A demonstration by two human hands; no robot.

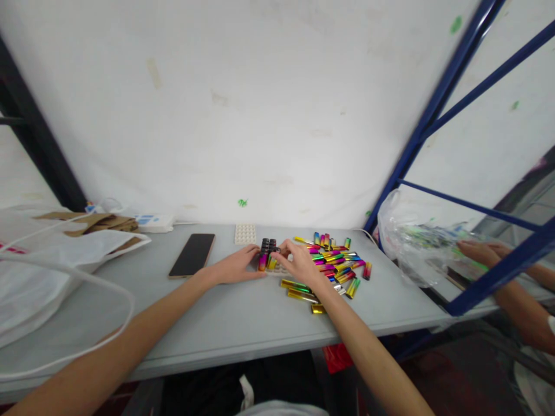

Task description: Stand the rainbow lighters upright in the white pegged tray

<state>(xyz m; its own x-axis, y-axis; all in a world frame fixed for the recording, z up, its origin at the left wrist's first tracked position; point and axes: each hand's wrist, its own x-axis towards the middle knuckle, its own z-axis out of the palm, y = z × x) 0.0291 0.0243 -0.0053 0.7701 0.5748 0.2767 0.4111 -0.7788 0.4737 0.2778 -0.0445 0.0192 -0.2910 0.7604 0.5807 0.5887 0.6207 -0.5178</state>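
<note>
A pale tray with holes point(284, 270) lies on the grey table in front of me. Two rows of small tubes with black tops and shiny coloured bodies point(262, 260) stand upright at its left end. My left hand point(236, 266) is around that end, its thumb along the front and its fingers beside the tubes. Over the tray's right part is my right hand point(298, 263), thumb and forefinger pinched together beside the black tops. What lies between those fingertips is too small to make out. A pile of shiny multicoloured tubes point(332, 263) spreads just right of my right hand.
A second pale tray with holes point(245, 234) lies by the wall. Left of my hands is a dark phone point(192, 255), with white bags point(78, 260) farther left. At the right stand a blue metal frame point(418, 141), a clear plastic bag point(401, 242) and another person's hands point(481, 254).
</note>
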